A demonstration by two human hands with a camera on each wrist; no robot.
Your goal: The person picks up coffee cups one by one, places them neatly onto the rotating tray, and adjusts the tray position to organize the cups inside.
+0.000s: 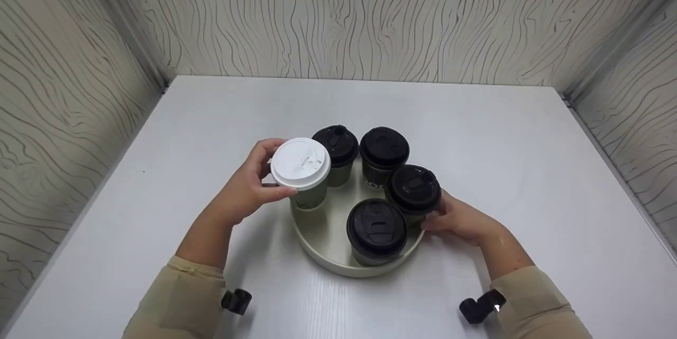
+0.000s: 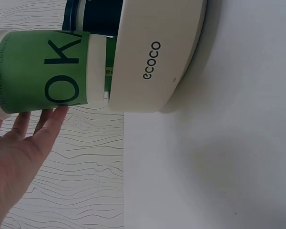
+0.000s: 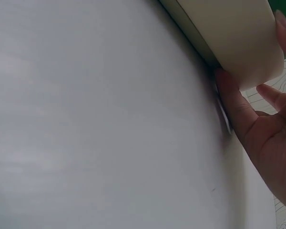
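Note:
My left hand (image 1: 247, 183) holds a green paper cup (image 2: 40, 69) with a white lid (image 1: 300, 163), thumb and fingers around its side. The cup is at the left edge of a round cream tray (image 1: 328, 262) marked "ecoco", its base close to the rim in the left wrist view. At the tray's right side, my right hand (image 1: 459, 220) grips the wall (image 3: 243, 38), one finger low by the tabletop and another up at the rim. Beside that hand, a black-lidded cup (image 1: 413, 189) stands in the tray.
Three more black-lidded cups share the tray: one at the front (image 1: 376, 229), one at the back left (image 1: 335, 146) and one at the back right (image 1: 384, 147). The white table (image 1: 158, 185) meets wood-patterned panels (image 1: 344, 16) at the back and sides.

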